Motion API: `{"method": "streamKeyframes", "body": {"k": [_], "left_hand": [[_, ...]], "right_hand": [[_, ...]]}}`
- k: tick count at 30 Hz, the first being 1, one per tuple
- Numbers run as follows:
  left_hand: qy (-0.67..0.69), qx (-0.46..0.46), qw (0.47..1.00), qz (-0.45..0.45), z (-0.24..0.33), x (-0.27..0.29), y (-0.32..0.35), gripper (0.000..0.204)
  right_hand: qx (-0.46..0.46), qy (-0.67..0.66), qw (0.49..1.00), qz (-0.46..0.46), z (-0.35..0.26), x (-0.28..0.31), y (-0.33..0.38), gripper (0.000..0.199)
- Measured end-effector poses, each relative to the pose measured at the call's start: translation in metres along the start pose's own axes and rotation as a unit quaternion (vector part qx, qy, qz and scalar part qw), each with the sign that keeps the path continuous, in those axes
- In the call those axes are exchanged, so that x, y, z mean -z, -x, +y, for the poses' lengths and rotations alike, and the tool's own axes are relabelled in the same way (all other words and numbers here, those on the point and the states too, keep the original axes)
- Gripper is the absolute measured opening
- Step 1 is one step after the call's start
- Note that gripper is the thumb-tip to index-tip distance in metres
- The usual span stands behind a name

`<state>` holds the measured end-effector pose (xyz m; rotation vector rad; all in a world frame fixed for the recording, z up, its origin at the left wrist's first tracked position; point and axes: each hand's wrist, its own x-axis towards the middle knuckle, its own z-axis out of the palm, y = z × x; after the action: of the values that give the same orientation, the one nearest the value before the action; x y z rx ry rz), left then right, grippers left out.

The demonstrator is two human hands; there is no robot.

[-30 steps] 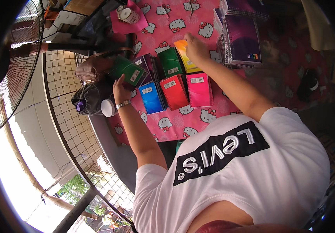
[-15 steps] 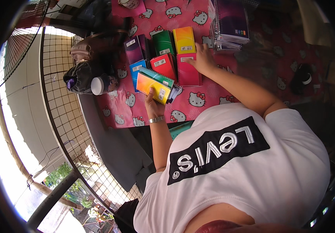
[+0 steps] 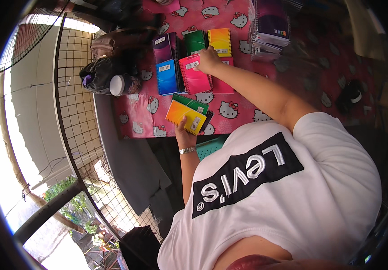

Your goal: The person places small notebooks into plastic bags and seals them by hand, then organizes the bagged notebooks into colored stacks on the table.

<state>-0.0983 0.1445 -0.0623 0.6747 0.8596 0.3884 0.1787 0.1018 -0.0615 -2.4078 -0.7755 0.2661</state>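
My left hand [image 3: 184, 128], at the table's near edge, grips a small fanned stack of spiral notebooks: a yellow notebook [image 3: 186, 118] on top, a green notebook [image 3: 197, 106] under it and a dark one below. Farther up, my right hand [image 3: 208, 60] pinches the upper right corner of a pink spiral notebook [image 3: 195, 76]. That notebook lies over the spot between the blue notebook [image 3: 167, 77] and another pink notebook [image 3: 223, 84]. Behind them sit a purple notebook [image 3: 161, 48], a green notebook [image 3: 195, 42] and a yellow notebook [image 3: 220, 40].
A tall pile of purple notebooks [image 3: 271, 24] stands at the far right. At the left are a white-lidded jar [image 3: 117, 85], a black bag [image 3: 98, 74] and a pinkish bag [image 3: 106, 45]. The pink patterned tablecloth [image 3: 131, 108] covers the table. Wire mesh [image 3: 74, 108] runs along the left.
My right hand has drawn a pink notebook leftward off the pink pile, and it now covers the red one. The stack in my left hand has come nearer, uncovering the blue notebook.
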Motion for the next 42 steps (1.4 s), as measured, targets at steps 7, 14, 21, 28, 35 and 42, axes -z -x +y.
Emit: {"method": "streamKeyframes", "body": {"k": [7, 14, 21, 28, 35, 42], "left_hand": [[0.052, -0.004, 0.998, 0.021, -0.010, 0.050, 0.007, 0.057], [0.159, 0.001, 0.980, -0.119, 0.003, 0.006, 0.020, 0.075], [0.081, 0.005, 0.997, -0.019, -0.033, 0.052, 0.036, 0.057], [0.131, 0.018, 0.990, -0.045, -0.031, 0.028, 0.065, 0.074], [-0.043, 0.157, 0.981, -0.109, -0.086, -0.107, 0.056, 0.063], [-0.257, 0.082, 0.904, -0.331, -0.205, -0.256, 0.020, 0.051]], "right_hand": [[0.048, -0.233, 0.947, -0.217, -0.049, 0.046, 0.011, 0.064], [0.092, -0.041, 0.958, -0.268, -0.106, 0.024, 0.007, 0.072], [0.000, -0.025, 0.994, 0.104, -0.093, -0.056, -0.010, 0.020], [0.082, -0.399, 0.879, -0.247, -0.077, 0.034, 0.067, 0.051], [-0.174, -0.370, 0.864, -0.294, 0.096, 0.085, 0.197, 0.088], [-0.066, -0.296, 0.950, -0.077, 0.272, 0.193, 0.236, 0.081]]}}
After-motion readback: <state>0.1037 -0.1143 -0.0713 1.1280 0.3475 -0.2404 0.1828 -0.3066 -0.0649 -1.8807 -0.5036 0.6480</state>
